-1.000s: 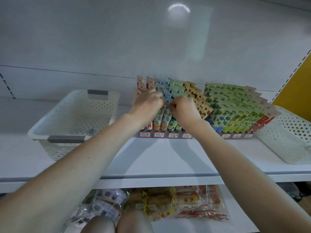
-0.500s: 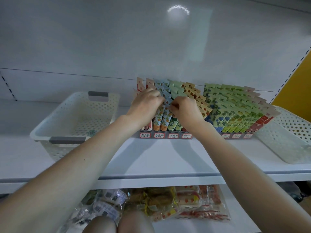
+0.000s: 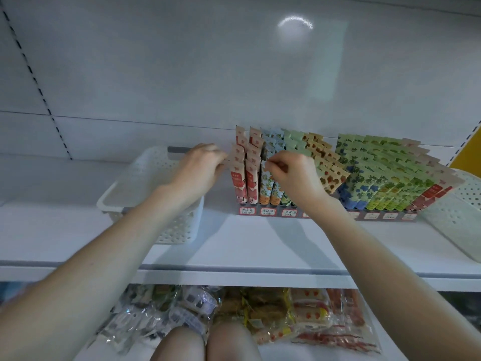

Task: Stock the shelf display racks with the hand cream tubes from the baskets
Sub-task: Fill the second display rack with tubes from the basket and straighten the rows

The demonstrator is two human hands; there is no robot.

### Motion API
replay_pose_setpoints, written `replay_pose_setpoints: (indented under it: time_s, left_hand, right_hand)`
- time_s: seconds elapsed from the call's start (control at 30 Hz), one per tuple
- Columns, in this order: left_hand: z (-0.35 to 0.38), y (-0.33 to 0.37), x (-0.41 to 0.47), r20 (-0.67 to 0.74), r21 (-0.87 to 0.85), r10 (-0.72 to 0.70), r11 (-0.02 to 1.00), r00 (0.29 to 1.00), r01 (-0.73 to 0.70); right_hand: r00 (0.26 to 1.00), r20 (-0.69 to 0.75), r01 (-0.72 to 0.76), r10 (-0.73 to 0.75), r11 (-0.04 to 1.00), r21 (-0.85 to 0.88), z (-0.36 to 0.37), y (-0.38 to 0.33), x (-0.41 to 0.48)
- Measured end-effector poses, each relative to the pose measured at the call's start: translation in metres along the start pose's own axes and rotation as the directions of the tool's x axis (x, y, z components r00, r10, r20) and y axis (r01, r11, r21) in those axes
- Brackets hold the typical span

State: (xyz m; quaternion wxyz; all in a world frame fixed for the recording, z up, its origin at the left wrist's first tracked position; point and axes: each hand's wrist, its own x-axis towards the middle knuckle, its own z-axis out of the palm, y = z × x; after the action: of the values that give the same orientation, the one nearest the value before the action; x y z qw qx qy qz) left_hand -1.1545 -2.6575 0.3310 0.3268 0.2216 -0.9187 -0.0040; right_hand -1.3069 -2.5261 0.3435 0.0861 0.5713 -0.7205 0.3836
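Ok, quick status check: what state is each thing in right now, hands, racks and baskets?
left hand, fingertips against the red tubes; grip unclear.
right hand, pinches the top of a blue tube.
left rack, rows filled, tubes standing.
right rack, packed with tubes.
left basket, upright; inside mostly hidden by the arm.
right basket, on the shelf, partly out of frame.

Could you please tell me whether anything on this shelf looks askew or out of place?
Yes, mildly: the tan tubes at the right end of the left rack splay sideways toward the right rack, while the red tubes stand upright. The wide lens may exaggerate it. Nothing looks spilled or damaged.
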Motion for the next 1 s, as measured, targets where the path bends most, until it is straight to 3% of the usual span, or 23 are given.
replay_pose_setpoints:
  time_s: [0.17, 0.43, 0.8, 1.0]
  left_hand:
    - [0.01, 0.001, 0.01, 0.077, 0.02, -0.034, 0.999, 0.996, 0.033]
    - [0.011, 0.01, 0.018, 0.061, 0.006, -0.027, 1.0, 0.998, 0.027]
    - [0.013, 0.026, 0.026, 0.087, -0.128, -0.05, 0.99, 0.995, 0.061]
    - [0.021, 0.017, 0.026, 0.102, -0.104, -0.054, 0.992, 0.993, 0.065]
  right_hand:
    - [0.993, 0.115, -0.008, 0.025, 0.989, -0.145, 0.016, -0.008, 0.017]
    - [0.979, 0.194, 0.024, 0.06, 0.914, -0.404, 0.029, -0.012, 0.032]
    - [0.975, 0.222, 0.075, 0.03, 0.891, -0.448, 0.029, 0.01, 0.035]
    - [0.978, 0.207, 0.101, -0.002, 0.879, -0.466, 0.031, 0.011, 0.034]
